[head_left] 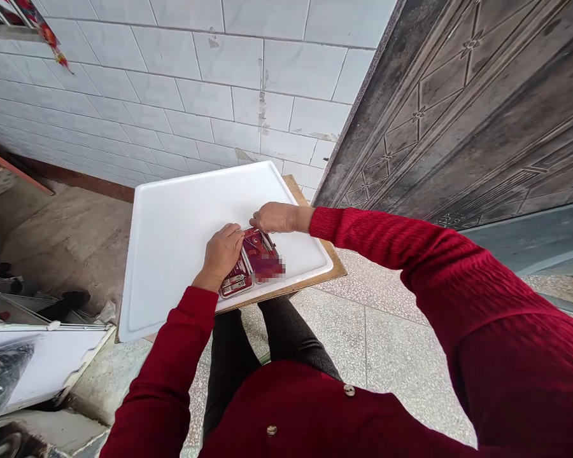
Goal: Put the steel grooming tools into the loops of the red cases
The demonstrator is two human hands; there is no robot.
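Note:
On the white tray-like tabletop lies an unfolded dark red manicure set case, near the front edge. Nail clippers and other slim metal tools sit in its slots, and a blurred patch covers its lower right corner. My left hand rests on the left half of the case, fingers stretched over its upper part. At the top edge of the right half, my right hand has its fingers pinched together. What those fingertips hold, if anything, is too small to make out.
A brown board sticks out beneath the white top. Behind it stands a white tiled wall, with a dark patterned metal door to the right. Boxes and a plastic bag crowd the lower left.

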